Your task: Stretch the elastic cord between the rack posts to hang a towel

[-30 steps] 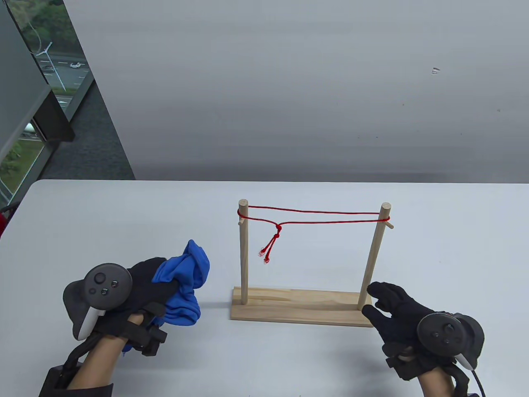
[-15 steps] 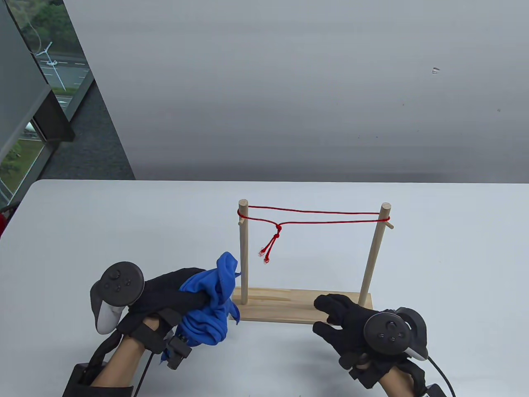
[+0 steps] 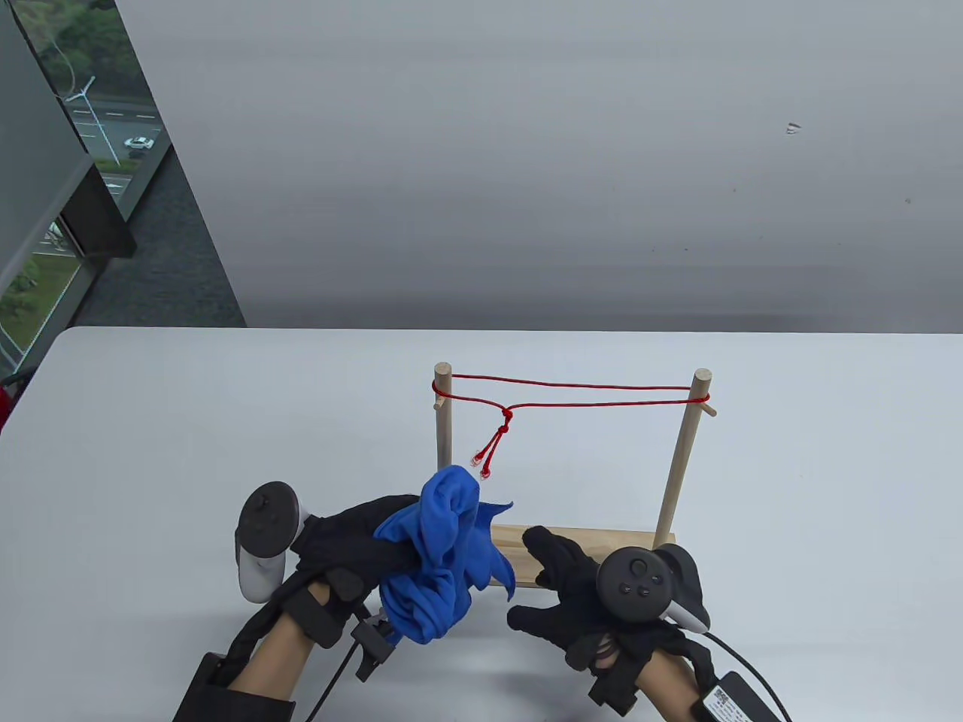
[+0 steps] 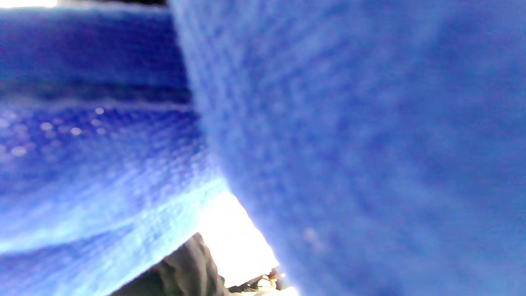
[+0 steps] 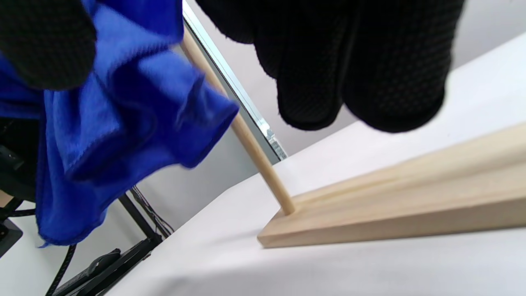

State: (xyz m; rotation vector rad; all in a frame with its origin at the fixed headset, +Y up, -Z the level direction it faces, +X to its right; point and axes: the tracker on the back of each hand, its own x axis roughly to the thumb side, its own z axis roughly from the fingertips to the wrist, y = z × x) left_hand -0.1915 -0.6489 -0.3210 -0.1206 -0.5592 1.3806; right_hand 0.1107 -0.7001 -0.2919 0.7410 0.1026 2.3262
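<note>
A wooden rack stands on its base with a left post and a right post. A red elastic cord runs doubled between the post tops, and its knotted tails hang near the left post. My left hand grips a bunched blue towel just in front of the rack's left end. The towel fills the left wrist view. My right hand has its fingers spread right beside the towel. In the right wrist view its fingers hang over the base, with the towel to the left.
The white table extends to both sides of the rack. A grey wall stands behind it. The table's left edge and a window are at far left. My right hand's cable trails at the bottom right.
My left hand has carried the towel to the right, up to the rack's left end. My right hand has moved left along the base, close to the towel.
</note>
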